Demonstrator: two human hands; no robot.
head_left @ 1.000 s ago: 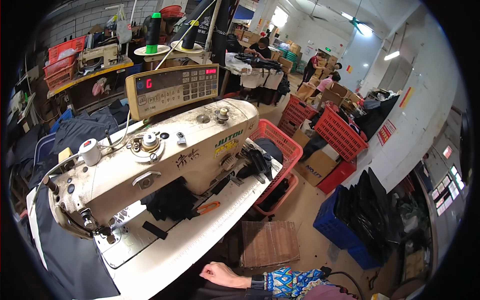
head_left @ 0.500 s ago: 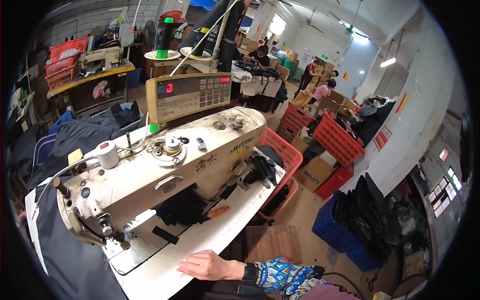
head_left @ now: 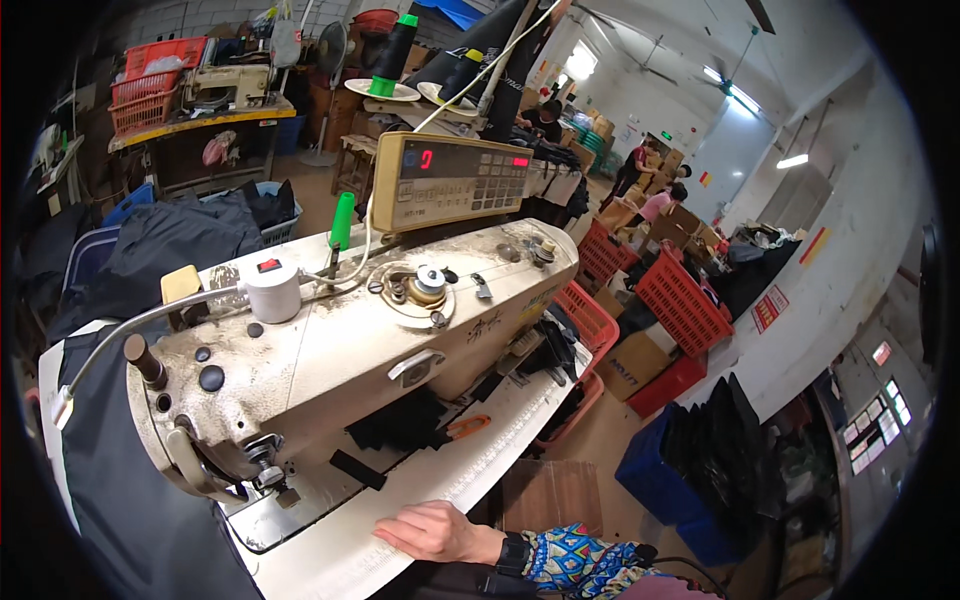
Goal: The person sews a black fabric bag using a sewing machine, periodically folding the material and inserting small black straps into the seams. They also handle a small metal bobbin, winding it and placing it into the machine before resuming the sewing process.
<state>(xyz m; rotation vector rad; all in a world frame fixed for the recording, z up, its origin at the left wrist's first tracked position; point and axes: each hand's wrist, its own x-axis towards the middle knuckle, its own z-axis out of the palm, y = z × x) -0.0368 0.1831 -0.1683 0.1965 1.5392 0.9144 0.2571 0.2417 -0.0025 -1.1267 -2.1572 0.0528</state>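
My right hand (head_left: 430,532) lies on the front edge of the white sewing table (head_left: 480,470), its fingers stretched flat and holding nothing. A patterned blue sleeve (head_left: 575,562) and a black wristband (head_left: 513,553) cover that arm. My left hand is out of sight. Before me stands a dusty cream sewing machine (head_left: 320,335). Dark grey cloth (head_left: 130,470) hangs over the table's left end, beside the needle area. Under the machine's arm sit crumpled black cloth pieces (head_left: 398,424), a small black strip (head_left: 357,469) and an orange-handled cutting tool (head_left: 467,427).
A control panel (head_left: 450,183) rises behind the machine, near black thread cones (head_left: 397,50). Red baskets (head_left: 685,300) and blue crates (head_left: 650,470) with black pieces stand on the floor at right. A brown board (head_left: 550,495) is below the table. Several people work far back.
My view has shifted, so the machine and panel now appear larger and farther right. My right hand stays flat at the table edge. The cloth looks unmoved on the table.
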